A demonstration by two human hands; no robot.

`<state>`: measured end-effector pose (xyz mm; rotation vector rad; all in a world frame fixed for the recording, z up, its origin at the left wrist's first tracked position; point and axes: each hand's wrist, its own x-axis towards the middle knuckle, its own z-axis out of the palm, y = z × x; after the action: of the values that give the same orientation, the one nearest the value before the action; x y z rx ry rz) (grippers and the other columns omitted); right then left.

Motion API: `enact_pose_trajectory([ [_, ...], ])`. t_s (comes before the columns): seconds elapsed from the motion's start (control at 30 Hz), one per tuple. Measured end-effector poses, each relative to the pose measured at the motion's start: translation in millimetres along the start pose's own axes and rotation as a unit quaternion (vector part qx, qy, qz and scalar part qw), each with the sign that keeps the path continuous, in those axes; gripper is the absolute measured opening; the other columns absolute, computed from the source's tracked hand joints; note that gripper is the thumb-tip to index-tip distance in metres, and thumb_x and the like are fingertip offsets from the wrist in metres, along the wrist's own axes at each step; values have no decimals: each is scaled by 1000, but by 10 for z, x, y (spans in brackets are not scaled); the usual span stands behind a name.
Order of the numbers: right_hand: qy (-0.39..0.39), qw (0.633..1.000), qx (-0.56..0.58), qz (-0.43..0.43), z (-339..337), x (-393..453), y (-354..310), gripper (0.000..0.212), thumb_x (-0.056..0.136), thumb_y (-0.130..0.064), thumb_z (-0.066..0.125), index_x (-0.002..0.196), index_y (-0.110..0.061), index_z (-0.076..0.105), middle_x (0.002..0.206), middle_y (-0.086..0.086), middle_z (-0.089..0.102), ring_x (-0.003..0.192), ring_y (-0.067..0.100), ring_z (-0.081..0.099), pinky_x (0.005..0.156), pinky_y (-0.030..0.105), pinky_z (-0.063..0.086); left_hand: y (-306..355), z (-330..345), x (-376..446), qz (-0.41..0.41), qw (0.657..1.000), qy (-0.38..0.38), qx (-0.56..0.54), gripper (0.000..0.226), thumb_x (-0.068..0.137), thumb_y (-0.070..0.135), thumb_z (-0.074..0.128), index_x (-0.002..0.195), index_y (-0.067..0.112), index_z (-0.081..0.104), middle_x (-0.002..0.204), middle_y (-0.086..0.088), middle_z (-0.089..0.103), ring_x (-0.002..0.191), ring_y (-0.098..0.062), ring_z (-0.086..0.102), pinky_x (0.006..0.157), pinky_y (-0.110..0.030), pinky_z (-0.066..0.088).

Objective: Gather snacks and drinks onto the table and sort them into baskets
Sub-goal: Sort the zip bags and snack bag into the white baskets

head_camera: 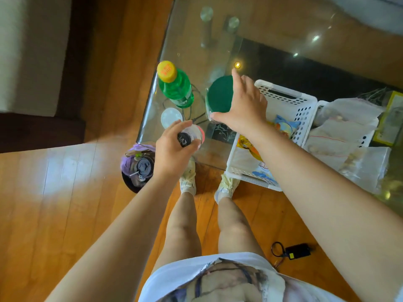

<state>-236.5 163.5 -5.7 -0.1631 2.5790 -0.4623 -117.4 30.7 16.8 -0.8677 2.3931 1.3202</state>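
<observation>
A green bottle (176, 88) has a yellow cap (166, 71); the jar lid (220, 94) is dark green; the perforated basket (290, 99) is white.

Bright daylight washes the wooden floor (65, 166) at left into a pale glare patch. Small light spots glint on the glass table (272, 29) far right. Wide-angle bending curves the edges; the far corners look soft.

Glass bench (196, 46): green bottle (176, 88) with yellow cap near left edge, white-capped bottle (171, 117) beside it, green-lidded jar (220, 94) mid-front, white basket (290, 99) overhanging near edge, clear bags (349, 136) right.
</observation>
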Motion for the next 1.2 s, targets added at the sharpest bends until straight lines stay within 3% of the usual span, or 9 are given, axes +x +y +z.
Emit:
enact_pose_trajectory([
  [0.07, 3, 999, -28, 32, 79, 30, -98, 113, 65, -55, 73, 149, -22, 5, 154, 10, 16, 140, 30, 21, 110, 53, 25, -65, -79, 11, 1, 1000, -4, -9, 46, 77, 16, 71, 122, 20, 61, 136, -1, 54, 122, -11, 50, 100, -18, 34],
  [0.17, 21, 996, -43, 72, 160, 34, -168, 118, 62, -55, 75, 149, -22, 2, 155, 10, 13, 141, 31, 19, 108, 58, 27, -165, -209, 40, 2, 1000, -15, -22, 46, 78, 18, 71, 122, 23, 61, 131, 5, 56, 114, -3, 49, 86, 0, 33],
  [0.33, 42, 993, -10, 105, 205, 9, -218, 109, 62, -41, 80, 146, -26, 12, 144, 14, 25, 131, 33, 29, 93, 51, 45, -293, -434, 84, -10, 999, -35, -40, 44, 78, 16, 71, 120, 24, 62, 117, 13, 57, 106, 0, 50, 75, 10, 30],
  [0.4, 30, 996, -11, 89, 206, -32, -213, 107, 60, -34, 82, 144, -27, 17, 142, 12, 27, 128, 32, 31, 89, 48, 47, -336, -527, 99, -14, 998, -37, -44, 44, 78, 15, 72, 120, 24, 62, 114, 14, 57, 105, -1, 50, 82, 3, 36],
  [0.47, 9, 999, -20, 49, 209, -111, -203, 104, 57, -26, 83, 141, -28, 22, 142, 10, 28, 128, 32, 32, 87, 46, 47, -378, -616, 102, -26, 997, -40, -54, 43, 79, 15, 72, 121, 23, 62, 113, 13, 57, 106, -3, 52, 94, -18, 44],
  [0.57, -34, 997, -61, -30, 241, -273, -198, 102, 54, -19, 83, 138, -28, 28, 143, 8, 29, 127, 34, 33, 89, 46, 48, -423, -707, 100, -39, 997, -38, -59, 43, 79, 16, 72, 120, 24, 62, 111, 14, 57, 106, -5, 54, 98, -32, 47],
  [0.77, -82, 978, -146, -127, 346, -585, -206, 96, 58, -9, 79, 138, -29, 28, 145, 4, 26, 134, 34, 25, 93, 49, 47, -439, -745, 132, -40, 998, -33, -40, 43, 79, 18, 72, 120, 25, 62, 107, 14, 56, 103, -6, 54, 97, -36, 49],
  [1.07, -93, 978, -149, -112, 387, -803, -160, 96, 61, 2, 75, 138, -31, 28, 150, 1, 18, 137, 38, 15, 89, 50, 49, -337, -730, 219, -51, 995, -72, -38, 41, 80, 25, 69, 119, 33, 59, 112, 7, 59, 105, -16, 57, 92, -41, 52],
  [1.2, -126, 974, -143, -121, 361, -799, -134, 99, 64, -1, 76, 141, -34, 22, 156, -1, 6, 142, 37, 4, 102, 57, 39, -254, -713, 271, -96, 987, -88, -98, 42, 82, 20, 65, 123, 29, 57, 115, 1, 56, 111, -24, 56, 96, -46, 49],
])
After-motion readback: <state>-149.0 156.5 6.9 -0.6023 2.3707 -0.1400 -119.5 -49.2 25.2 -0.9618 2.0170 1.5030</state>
